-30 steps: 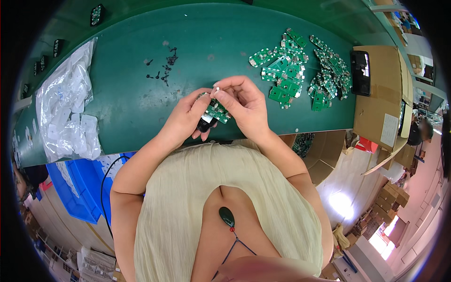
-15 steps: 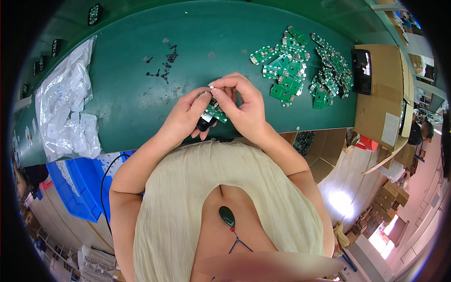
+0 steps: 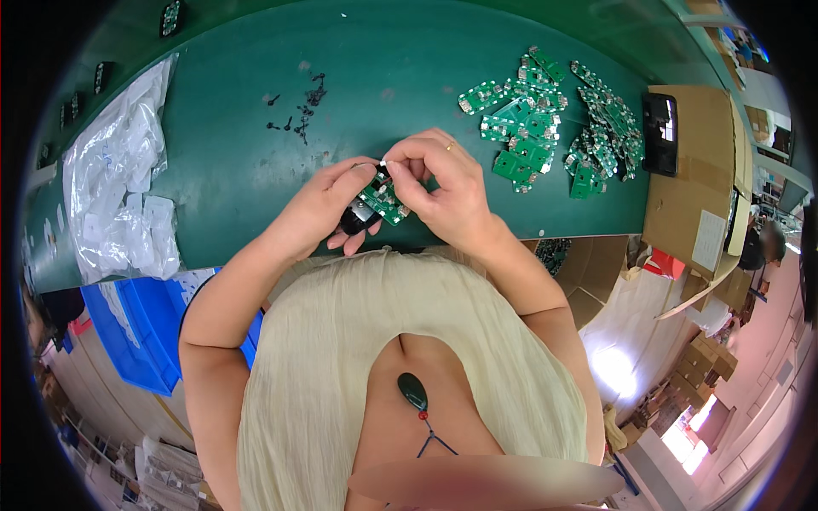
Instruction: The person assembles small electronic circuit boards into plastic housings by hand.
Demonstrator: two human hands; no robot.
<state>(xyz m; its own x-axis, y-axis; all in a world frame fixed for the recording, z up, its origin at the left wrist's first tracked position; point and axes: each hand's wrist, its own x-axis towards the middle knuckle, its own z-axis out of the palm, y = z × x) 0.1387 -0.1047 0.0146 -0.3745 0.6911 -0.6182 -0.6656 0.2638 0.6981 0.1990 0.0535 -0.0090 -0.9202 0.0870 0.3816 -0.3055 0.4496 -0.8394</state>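
My left hand (image 3: 319,207) is closed around a black plastic housing (image 3: 354,223) and a green circuit board (image 3: 381,201) with small components. The board lies over the housing, its far edge close to my left thumb. With thumb and forefinger pinched at that far edge, my right hand (image 3: 452,183) grips a tiny white part (image 3: 383,163). What the part is cannot be made out, and my fingers hide some of the board. Beyond my hands, several small black pieces with thin stems (image 3: 312,92) lie scattered on the green tabletop (image 3: 239,153).
Loose circuit boards form two piles (image 3: 527,128) (image 3: 601,128) at the right. A phone (image 3: 659,134) leans on a cardboard box (image 3: 694,175). Clear plastic bags of white parts (image 3: 128,187) lie at the left, above a blue bin (image 3: 128,341). Black housings with boards (image 3: 171,17) line the far left.
Both hands have shifted slightly left, and my left forearm has swung outward. The board and housing are tilted a little differently, with more of both showing. The pinch on the white part stays.
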